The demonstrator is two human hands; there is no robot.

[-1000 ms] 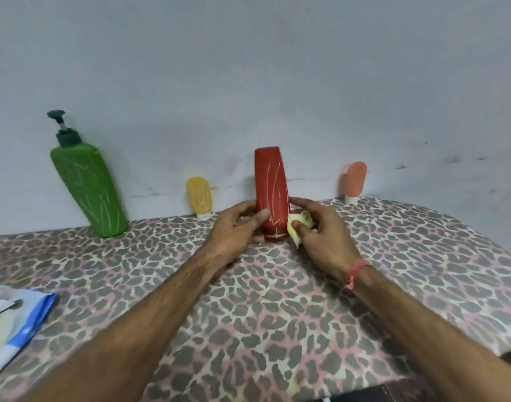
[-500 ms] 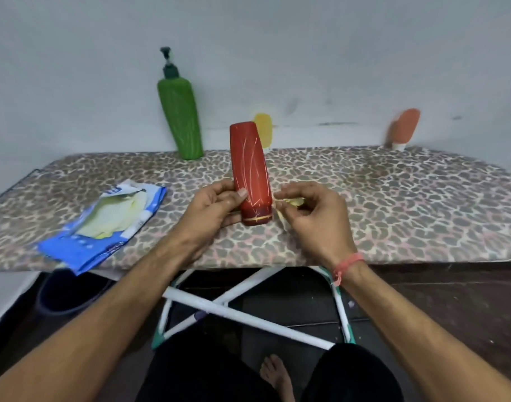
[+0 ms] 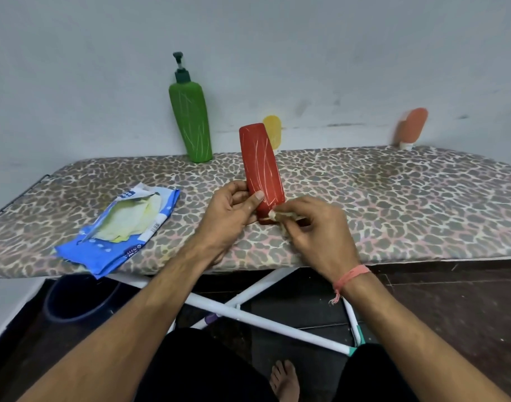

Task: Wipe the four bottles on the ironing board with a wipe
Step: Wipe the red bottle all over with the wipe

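Observation:
My left hand (image 3: pixel 231 211) grips the lower end of a tall red bottle (image 3: pixel 261 166), holding it tilted above the leopard-print ironing board (image 3: pixel 393 198). My right hand (image 3: pixel 315 227) pinches a small yellowish wipe (image 3: pixel 277 215) against the bottle's bottom right edge. A green pump bottle (image 3: pixel 191 123) stands at the back against the wall. Partly hidden behind the red bottle is a small yellow bottle (image 3: pixel 274 132). A small orange bottle (image 3: pixel 412 126) leans on the wall at the back right.
An open blue pack of wipes (image 3: pixel 117 227) lies on the board's left part, near its front edge. Below the board are its white crossed legs (image 3: pixel 248 314), a dark bucket (image 3: pixel 74 300) at the left, my knees and a bare foot (image 3: pixel 284 378).
The red bottle has been lifted from the back of the board toward me. The view has pulled back and down, showing the wipes pack and the floor. My right hand now presses the wipe at the bottle's base.

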